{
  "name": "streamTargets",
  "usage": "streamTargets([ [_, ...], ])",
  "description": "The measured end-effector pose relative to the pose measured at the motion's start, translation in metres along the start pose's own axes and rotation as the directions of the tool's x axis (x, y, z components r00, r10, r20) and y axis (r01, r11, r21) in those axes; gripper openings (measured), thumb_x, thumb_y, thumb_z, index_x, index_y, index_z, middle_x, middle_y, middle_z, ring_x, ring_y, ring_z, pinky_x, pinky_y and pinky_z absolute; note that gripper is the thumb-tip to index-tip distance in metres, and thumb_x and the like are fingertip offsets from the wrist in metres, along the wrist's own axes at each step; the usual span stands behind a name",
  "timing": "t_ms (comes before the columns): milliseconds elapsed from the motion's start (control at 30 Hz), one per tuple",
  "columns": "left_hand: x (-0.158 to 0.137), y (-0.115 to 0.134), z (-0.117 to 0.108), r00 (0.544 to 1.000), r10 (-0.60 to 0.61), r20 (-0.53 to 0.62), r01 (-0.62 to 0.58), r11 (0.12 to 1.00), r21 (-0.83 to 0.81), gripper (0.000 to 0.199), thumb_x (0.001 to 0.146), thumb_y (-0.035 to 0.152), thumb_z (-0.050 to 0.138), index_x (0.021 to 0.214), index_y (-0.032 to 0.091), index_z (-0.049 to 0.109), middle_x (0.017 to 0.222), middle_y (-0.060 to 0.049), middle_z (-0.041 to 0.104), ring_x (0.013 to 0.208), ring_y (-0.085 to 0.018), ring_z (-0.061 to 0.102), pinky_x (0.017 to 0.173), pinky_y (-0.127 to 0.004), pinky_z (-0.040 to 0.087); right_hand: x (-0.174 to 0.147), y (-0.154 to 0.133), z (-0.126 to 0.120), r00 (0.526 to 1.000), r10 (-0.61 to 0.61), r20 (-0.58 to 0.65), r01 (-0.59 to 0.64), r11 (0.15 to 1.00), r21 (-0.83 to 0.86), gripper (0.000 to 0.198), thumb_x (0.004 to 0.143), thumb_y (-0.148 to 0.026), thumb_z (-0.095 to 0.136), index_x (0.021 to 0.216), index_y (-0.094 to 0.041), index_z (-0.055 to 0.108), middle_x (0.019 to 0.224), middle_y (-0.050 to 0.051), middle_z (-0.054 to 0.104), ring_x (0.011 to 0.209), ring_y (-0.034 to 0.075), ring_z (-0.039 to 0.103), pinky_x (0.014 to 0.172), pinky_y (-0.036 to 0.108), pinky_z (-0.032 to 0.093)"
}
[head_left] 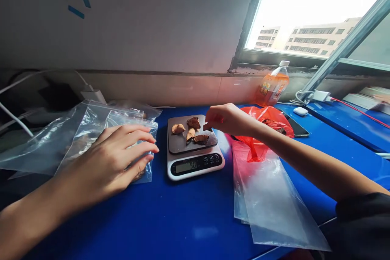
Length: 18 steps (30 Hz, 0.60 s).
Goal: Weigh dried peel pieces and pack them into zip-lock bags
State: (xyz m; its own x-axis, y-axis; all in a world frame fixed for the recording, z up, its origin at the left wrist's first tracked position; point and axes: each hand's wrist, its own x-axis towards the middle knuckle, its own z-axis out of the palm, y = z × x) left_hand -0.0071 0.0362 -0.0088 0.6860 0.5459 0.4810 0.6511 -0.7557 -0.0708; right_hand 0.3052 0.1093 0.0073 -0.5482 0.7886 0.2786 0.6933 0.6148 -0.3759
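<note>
Head view: the kitchen scale sits at the centre of the blue table, its display showing digits, with several rough brown pieces lying on its plate. At the plate's 2 o'clock edge, the right hand has its fingers pinched narrow on another brown chunk. At 9 o'clock from the scale, the left hand is spread with loosely parted fingers over clear zip bags; whether it presses on them, I cannot tell. At 3 o'clock lies a red plastic bag with more brown pieces inside, a phone just beyond. Flat clear bags lie at 4 o'clock; an orange drink bottle stands at 2 o'clock by the wall.
</note>
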Motion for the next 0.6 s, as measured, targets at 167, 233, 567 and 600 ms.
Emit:
streamTargets([
  [167, -0.005, 0.01, 0.0, 0.999, 0.009, -0.037, -0.008, 1.0, 0.014, 0.021, 0.098, 0.028, 0.045, 0.1, 0.028, 0.066, 0.107, -0.003, 0.069, 0.118, -0.026, 0.057, 0.1, -0.042, 0.04, -0.005, -0.011, -0.006, 0.964, -0.163, -0.21, 0.152, 0.986, -0.069, 0.013, 0.087, -0.018, 0.059, 0.082, -0.014, 0.07, 0.081, 0.004, 0.072, 0.07, 0.012, 0.063, 0.065, 0.022, 0.046],
  [233, -0.005, 0.015, 0.0, 0.999, 0.006, -0.038, -0.005, 1.0, 0.011, 0.021, 0.098, 0.027, 0.045, 0.1, 0.027, 0.066, 0.107, -0.004, 0.07, 0.117, -0.026, 0.057, 0.1, -0.042, 0.041, -0.016, -0.008, -0.019, 0.935, -0.18, -0.305, 0.162, 0.983, -0.083, 0.015, 0.09, -0.023, 0.058, 0.085, -0.015, 0.07, 0.083, 0.005, 0.072, 0.072, 0.013, 0.064, 0.067, 0.023, 0.048],
  [567, -0.003, 0.023, -0.001, 1.0, -0.02, -0.01, 0.02, 0.998, -0.059, 0.021, 0.096, 0.021, 0.05, 0.107, 0.027, 0.066, 0.108, 0.001, 0.069, 0.119, -0.022, 0.055, 0.104, -0.037, 0.04, -0.114, 0.013, -0.053, 0.933, 0.061, -0.355, -0.048, 0.998, 0.046, 0.022, 0.092, -0.033, 0.06, 0.075, -0.02, 0.063, 0.06, -0.002, 0.059, 0.052, 0.011, 0.052, 0.048, 0.024, 0.041],
  [600, -0.003, 0.019, -0.002, 1.0, -0.012, 0.003, 0.012, 0.999, -0.034, 0.021, 0.095, 0.021, 0.051, 0.109, 0.027, 0.065, 0.109, 0.001, 0.069, 0.118, -0.021, 0.055, 0.103, -0.036, 0.04, -0.122, 0.001, -0.048, 0.962, -0.021, -0.272, 0.037, 0.998, 0.054, 0.02, 0.093, -0.031, 0.058, 0.075, -0.022, 0.061, 0.062, -0.003, 0.06, 0.051, 0.011, 0.052, 0.048, 0.024, 0.042],
])
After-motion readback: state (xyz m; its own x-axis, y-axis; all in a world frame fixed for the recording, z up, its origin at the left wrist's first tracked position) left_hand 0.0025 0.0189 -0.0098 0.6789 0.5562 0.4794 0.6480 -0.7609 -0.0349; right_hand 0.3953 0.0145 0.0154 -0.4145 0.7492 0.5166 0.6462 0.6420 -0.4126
